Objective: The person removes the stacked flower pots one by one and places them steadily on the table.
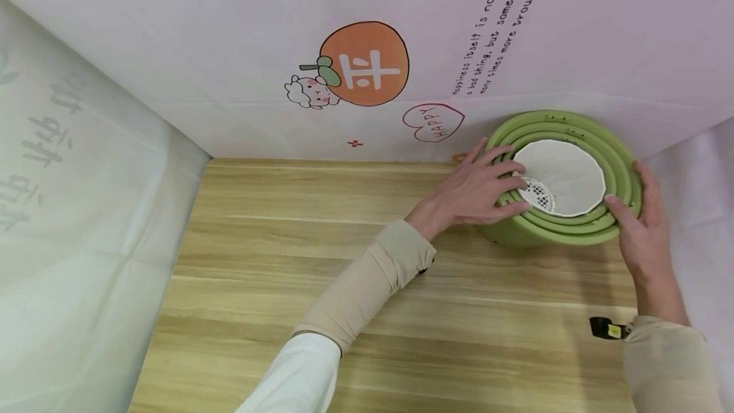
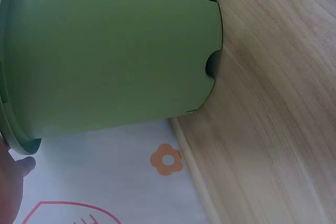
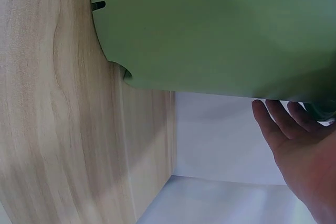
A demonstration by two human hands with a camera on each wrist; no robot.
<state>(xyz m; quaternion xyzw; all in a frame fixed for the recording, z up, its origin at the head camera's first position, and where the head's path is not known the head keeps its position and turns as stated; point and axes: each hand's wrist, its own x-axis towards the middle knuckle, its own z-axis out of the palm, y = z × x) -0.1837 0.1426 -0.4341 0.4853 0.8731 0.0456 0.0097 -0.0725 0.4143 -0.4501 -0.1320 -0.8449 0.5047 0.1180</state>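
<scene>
A nested stack of green flower pots [image 1: 518, 234] stands at the back right of the wooden table, mouths facing up. Inside the innermost rim shows a white many-sided piece [image 1: 568, 174], with a small white perforated disc [image 1: 538, 195] at its left. My left hand [image 1: 470, 190] grips the left rim, some fingers reaching over the inner edges. On the opposite side my right hand [image 1: 648, 231] holds the rim, thumb on top and fingers outside. Both wrist views show the outer pot's smooth wall [image 2: 115, 51] and its notched base resting on the wood.
A white printed sheet [image 1: 252, 56] with orange fruit drawings and lettering rises behind the table [image 1: 275, 273]. Pale sheets hang at the left [image 1: 74, 209] and right [image 1: 702, 202]. The pots stand close to the back and right sheets.
</scene>
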